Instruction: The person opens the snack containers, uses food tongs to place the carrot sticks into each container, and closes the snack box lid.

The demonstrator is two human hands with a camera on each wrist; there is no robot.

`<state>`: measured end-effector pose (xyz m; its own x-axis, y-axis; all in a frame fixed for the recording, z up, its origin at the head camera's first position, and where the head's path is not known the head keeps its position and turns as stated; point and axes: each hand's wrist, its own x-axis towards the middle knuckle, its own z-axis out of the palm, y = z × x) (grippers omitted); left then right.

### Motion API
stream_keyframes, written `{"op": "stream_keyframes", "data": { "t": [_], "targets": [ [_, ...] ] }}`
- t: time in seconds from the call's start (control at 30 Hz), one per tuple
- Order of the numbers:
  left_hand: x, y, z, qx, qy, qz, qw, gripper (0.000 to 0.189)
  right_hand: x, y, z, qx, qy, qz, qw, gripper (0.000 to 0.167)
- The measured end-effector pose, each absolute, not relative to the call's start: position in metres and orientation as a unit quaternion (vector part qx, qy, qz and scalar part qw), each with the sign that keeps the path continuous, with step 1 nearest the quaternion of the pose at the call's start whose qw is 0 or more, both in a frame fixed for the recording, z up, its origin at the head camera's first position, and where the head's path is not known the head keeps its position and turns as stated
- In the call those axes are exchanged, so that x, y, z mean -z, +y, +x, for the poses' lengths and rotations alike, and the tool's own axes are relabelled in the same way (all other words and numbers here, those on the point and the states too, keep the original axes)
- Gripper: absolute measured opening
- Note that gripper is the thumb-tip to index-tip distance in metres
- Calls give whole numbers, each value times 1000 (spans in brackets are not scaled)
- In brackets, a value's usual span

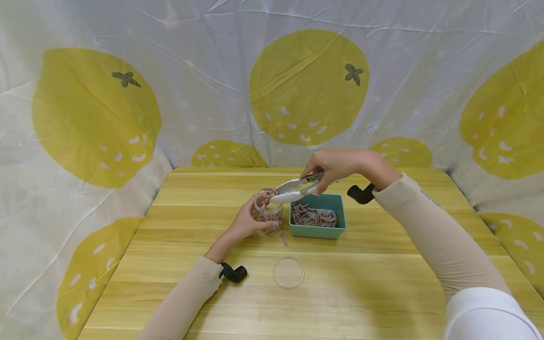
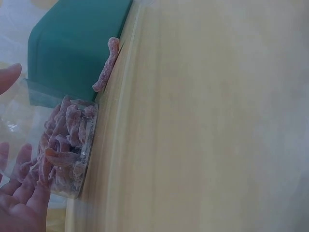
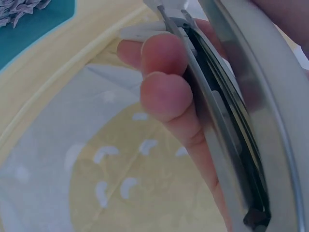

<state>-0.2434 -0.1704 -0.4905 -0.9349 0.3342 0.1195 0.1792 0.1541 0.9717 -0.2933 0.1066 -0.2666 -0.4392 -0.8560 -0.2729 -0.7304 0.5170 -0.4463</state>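
My left hand [image 1: 244, 223] grips a clear round jar [image 1: 270, 226], fingers and thumb around its side. Purplish-brown powdery strips [image 2: 63, 145] fill its lower part. From the right, my right hand [image 1: 340, 166] holds metal tongs [image 3: 217, 96] with white tips. Those tips [image 1: 285, 197] are at the jar's mouth, where more strips show between and below them. Right beside the jar is a teal rectangular box [image 1: 316, 231] with more such strips [image 1: 314, 217] spread over its bottom.
One loose strip [image 1: 283, 239] lies on the wooden table [image 1: 365, 269] between jar and box. A clear round lid [image 1: 288, 272] lies flat nearer the front. Behind the table hangs a lemon-print cloth [image 1: 204, 94]. Black wrist mounts [image 1: 233, 273] jut out from both sleeves.
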Motion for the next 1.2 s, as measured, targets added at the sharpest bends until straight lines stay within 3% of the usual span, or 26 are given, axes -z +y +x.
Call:
{"op": "stream_keyframes", "data": {
  "t": [0.63, 1.2],
  "targets": [
    [488, -169, -242, -649, 735, 188, 59, 80, 266, 108, -288, 113, 849, -470, 211, 56],
    [490, -170, -244, -642, 739, 193, 59, 79, 290, 170, -291, 166, 862, -434, 200, 70]
  ]
}}
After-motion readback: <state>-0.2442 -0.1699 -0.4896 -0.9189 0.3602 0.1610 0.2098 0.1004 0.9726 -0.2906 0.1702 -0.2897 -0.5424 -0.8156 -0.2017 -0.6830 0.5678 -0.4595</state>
